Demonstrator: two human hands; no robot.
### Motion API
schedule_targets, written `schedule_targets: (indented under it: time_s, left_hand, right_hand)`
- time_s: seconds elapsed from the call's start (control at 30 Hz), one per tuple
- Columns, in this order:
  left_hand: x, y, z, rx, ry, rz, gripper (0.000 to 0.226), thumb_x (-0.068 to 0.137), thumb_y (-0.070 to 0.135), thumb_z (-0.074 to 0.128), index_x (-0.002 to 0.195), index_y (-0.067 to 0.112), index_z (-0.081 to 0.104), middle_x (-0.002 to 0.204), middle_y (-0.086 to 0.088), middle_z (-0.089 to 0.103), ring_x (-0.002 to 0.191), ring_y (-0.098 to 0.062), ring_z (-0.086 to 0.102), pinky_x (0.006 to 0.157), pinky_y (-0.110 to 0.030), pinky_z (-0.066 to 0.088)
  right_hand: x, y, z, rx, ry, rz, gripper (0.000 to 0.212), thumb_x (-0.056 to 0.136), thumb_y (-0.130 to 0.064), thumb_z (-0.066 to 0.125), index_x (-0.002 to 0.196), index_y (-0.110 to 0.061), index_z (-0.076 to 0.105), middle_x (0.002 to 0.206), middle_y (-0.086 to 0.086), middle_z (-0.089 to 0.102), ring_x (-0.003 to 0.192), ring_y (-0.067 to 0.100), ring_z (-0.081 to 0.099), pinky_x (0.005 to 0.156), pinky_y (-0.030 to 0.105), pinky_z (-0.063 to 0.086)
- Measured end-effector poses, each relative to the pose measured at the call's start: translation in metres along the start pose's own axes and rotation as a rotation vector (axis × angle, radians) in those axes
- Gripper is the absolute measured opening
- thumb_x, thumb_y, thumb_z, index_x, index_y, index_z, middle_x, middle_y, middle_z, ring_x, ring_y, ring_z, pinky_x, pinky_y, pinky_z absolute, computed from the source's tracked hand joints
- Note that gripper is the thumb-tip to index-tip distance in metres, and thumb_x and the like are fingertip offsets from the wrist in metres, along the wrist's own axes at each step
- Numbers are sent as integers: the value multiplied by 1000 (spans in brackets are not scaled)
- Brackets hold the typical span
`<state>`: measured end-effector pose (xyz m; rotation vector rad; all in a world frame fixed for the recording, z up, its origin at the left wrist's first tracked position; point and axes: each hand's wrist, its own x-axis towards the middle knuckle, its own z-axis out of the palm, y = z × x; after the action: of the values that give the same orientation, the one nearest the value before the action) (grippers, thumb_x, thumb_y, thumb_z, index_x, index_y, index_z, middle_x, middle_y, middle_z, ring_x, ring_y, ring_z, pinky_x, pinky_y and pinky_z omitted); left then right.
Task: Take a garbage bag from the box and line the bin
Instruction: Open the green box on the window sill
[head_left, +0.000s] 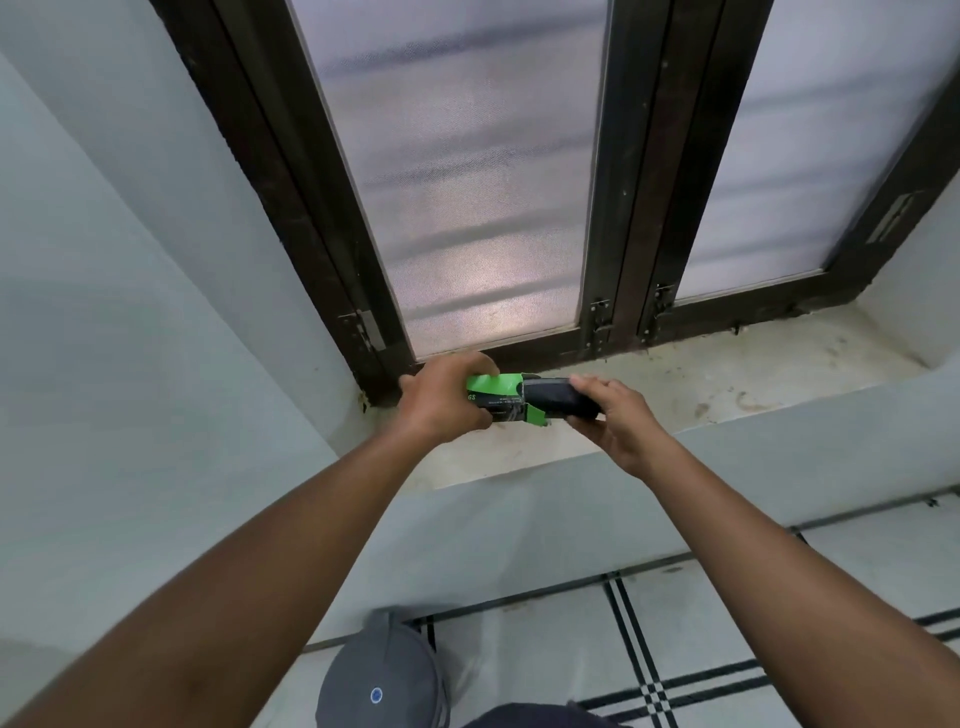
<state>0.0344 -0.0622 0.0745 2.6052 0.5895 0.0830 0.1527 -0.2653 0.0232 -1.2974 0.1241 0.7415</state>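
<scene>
My left hand (441, 397) grips the green-and-black box (493, 397); my right hand (613, 421) pinches the dark garbage-bag roll (558, 397) protruding from its open end.

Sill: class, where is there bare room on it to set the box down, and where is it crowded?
Free: the sill right of the right hand, between window frame and front edge. Crowded: its left corner, where the left hand holds the box.

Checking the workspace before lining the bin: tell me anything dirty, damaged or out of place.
The window sill is stained and smudged, with dark grime along the window frame. The box looks intact, with its end flaps open.
</scene>
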Motion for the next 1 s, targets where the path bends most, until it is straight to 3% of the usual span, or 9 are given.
schedule_targets:
  time_s: [0.1,0.17,0.33,0.4,0.5,0.67,0.73,0.87,1.0]
  left_hand:
    - [5,-17,15,-77,1,-101,55,71,16,89,116,37,64,125,9,67,107,-18,61,86,-41,50]
    - [9,-28,27,-52,-25,-124,52,74,13,87,114,37,62,123,4,66,102,-20,62,80,-45,60]
    - [6,-32,57,-5,96,-119,40,85,31,81,121,35,64,125,10,62,128,-20,46,101,-50,47]
    - [1,-17,63,-221,102,-147,28,93,44,71,118,31,68,119,12,65,116,-14,56,95,-45,52]
    - [-8,13,65,-694,-143,-299,44,101,58,55,126,23,65,122,1,72,106,-19,69,92,-44,58]
    - [-15,26,60,-1347,-237,-591,42,98,39,61,130,12,61,127,-18,68,114,-30,67,87,-43,58]
    - [-16,20,57,-1444,-244,-613,51,92,38,59,132,7,62,133,-22,67,116,-32,65,88,-44,57]
    - [-18,12,52,-1476,-234,-615,54,91,39,50,131,5,63,124,-22,69,113,-34,65,89,-45,58]
    - [-22,7,51,-1445,-275,-579,55,92,47,53,132,11,64,126,-21,69,114,-34,64,86,-44,57]
  right_hand:
    - [-1,-1,-11,45,138,37,32,93,-28,73,117,-8,65,119,12,60,107,25,62,74,30,62]
    - [-4,2,-14,87,130,89,31,92,-26,74,115,-8,68,119,14,61,110,27,63,73,31,64]
    - [-14,11,-2,223,17,192,30,95,-21,70,120,-5,66,120,22,62,109,36,65,70,34,65]
    - [-17,13,7,230,-32,209,33,97,-21,68,124,-4,64,119,23,63,108,38,65,67,33,64]
    - [-22,18,18,166,-97,202,35,95,-23,70,124,-4,64,120,22,66,105,33,68,72,33,63]
    - [-29,20,32,-120,-201,166,26,85,-25,82,96,-14,61,109,12,76,109,28,70,92,38,56]
    - [-30,19,37,-152,-225,154,25,84,-20,83,95,-15,62,106,11,77,105,24,72,93,38,54]
    - [-35,16,43,-202,-224,112,49,79,-15,86,122,-19,62,108,10,78,107,24,73,94,39,53]
    - [-38,15,48,-281,-209,82,53,75,-16,89,121,-23,62,110,9,77,107,23,72,98,41,52]
